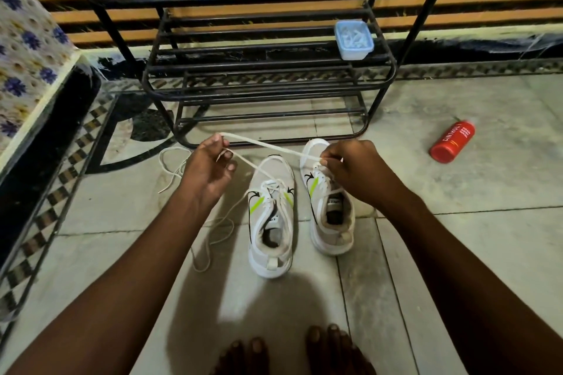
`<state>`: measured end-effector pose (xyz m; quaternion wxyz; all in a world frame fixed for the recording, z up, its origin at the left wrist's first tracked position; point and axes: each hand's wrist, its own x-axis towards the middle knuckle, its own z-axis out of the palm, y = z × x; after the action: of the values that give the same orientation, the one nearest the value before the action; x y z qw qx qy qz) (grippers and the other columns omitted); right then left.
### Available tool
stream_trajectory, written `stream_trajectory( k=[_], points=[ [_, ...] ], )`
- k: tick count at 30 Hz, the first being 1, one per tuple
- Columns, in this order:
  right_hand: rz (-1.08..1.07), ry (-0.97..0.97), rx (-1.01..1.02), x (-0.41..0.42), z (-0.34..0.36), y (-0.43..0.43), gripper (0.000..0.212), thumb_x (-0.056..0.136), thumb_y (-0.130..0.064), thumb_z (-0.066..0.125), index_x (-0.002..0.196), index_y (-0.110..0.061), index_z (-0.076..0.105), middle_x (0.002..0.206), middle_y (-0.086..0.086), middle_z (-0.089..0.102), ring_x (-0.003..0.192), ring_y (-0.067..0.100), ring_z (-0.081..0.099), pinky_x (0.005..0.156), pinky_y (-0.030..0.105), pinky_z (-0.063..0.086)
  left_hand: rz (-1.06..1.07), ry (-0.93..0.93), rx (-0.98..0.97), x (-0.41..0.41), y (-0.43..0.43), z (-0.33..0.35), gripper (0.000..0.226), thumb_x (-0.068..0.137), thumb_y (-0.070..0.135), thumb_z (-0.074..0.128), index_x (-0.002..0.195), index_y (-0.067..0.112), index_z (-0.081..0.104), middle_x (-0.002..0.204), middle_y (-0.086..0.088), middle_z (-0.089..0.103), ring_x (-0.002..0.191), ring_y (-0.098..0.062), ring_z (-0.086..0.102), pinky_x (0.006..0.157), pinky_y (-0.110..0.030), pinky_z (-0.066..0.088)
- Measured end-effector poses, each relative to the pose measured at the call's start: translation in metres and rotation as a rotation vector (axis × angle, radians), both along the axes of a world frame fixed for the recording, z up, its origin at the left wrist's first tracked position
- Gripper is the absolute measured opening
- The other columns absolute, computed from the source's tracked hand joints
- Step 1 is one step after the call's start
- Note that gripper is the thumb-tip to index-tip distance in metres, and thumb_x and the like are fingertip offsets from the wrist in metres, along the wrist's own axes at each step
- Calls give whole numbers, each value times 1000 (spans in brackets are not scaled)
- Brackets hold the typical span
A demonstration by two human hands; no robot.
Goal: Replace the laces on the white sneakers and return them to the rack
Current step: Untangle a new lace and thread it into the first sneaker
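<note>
Bare toes (304, 352) are waiting while left grip (210, 167) and right grip (350, 172) are pinching one lace (268, 145) taut, seemingly threading the sneaker (333, 234) under the right grip, next needing an eyelet fed.

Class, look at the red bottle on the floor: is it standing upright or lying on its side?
Lying on its side: the red bottle rests lengthwise on the floor tiles, its printed side facing up.

A white lace (268, 146) is stretching taut between the left hand (207, 167) and the right hand (356, 170), crossing the path from the white sneakers (274, 173) to the black rack (268, 94). A loose lace (169, 183) is lying left of them, a red bottle (453, 141) lying well apart on the right. A blue container (353, 39) is occupying one shelf's right end.
</note>
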<state>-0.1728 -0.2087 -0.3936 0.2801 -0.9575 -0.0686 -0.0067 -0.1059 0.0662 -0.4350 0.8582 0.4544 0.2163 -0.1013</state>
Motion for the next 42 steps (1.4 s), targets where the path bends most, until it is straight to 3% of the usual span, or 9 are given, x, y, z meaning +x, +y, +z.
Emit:
stream_trajectory(
  k=[9, 14, 17, 24, 29, 31, 33, 36, 42],
  points=[
    [-165, 163, -209, 3, -43, -48, 12, 90, -31, 61, 92, -24, 71, 91, 10, 68, 86, 34, 64, 77, 40, 55, 151, 113, -73, -1, 16, -24, 18, 105, 12, 55, 88, 16, 58, 62, 2, 58, 56, -7, 63, 53, -17, 52],
    [-215, 257, -154, 0, -51, -59, 11, 92, -32, 66, 89, -21, 70, 89, 11, 68, 91, 33, 61, 77, 35, 49, 190, 171, -50, -1, 13, -25, 16, 104, 8, 56, 89, 13, 58, 74, -2, 55, 56, -9, 65, 52, -15, 52],
    [-201, 232, 3, -3, -38, -48, 15, 92, -27, 67, 80, -19, 74, 77, 2, 69, 91, 29, 64, 84, 39, 52, 66, 107, 56, -2, 1, -19, 16, 103, 6, 56, 89, 13, 59, 75, -4, 59, 64, -13, 68, 51, -19, 51],
    [-166, 273, 703, -9, -16, -1, 22, 97, -16, 65, 78, -9, 74, 56, 5, 56, 47, 10, 44, 48, 21, 35, -352, -185, 485, -17, -41, 4, 22, 98, -1, 62, 120, 5, 63, 95, -14, 71, 74, -19, 69, 60, -26, 54],
    [13, 261, 515, -7, -17, 13, 22, 96, -18, 63, 78, -21, 76, 65, 7, 68, 59, 22, 58, 61, 41, 48, -585, -576, 910, -25, -39, -10, 57, 77, -2, 84, 125, 21, 67, 117, 1, 69, 98, -21, 68, 74, -25, 54],
    [103, 195, 479, -7, -9, 17, 20, 97, -11, 62, 83, -16, 76, 63, -1, 65, 60, 12, 61, 60, 32, 47, -716, -688, 874, -31, -44, -8, 60, 75, -2, 86, 128, 20, 69, 120, 4, 70, 107, -16, 65, 84, -29, 51],
    [131, 106, 515, -8, 1, 19, 17, 96, -5, 63, 84, -11, 74, 63, -7, 64, 59, 6, 61, 63, 22, 46, -761, -724, 831, -34, -52, -6, 38, 80, 6, 86, 115, 16, 77, 103, 1, 71, 94, -10, 63, 82, -34, 49],
    [99, 6, 486, -5, 8, 13, 19, 96, -6, 64, 82, -16, 73, 63, -8, 66, 61, 5, 62, 65, 21, 47, -644, -764, 813, -32, -58, -4, 12, 87, 17, 80, 98, 12, 82, 89, -14, 64, 86, -19, 59, 77, -38, 48],
    [21, 87, 238, -7, -2, 6, 21, 97, -13, 63, 78, -16, 72, 69, -1, 71, 67, 9, 64, 67, 28, 49, -390, -644, 886, -9, -45, -4, 16, 88, 23, 74, 96, 35, 82, 89, -23, 67, 72, -21, 57, 66, -33, 47]
  ],
)
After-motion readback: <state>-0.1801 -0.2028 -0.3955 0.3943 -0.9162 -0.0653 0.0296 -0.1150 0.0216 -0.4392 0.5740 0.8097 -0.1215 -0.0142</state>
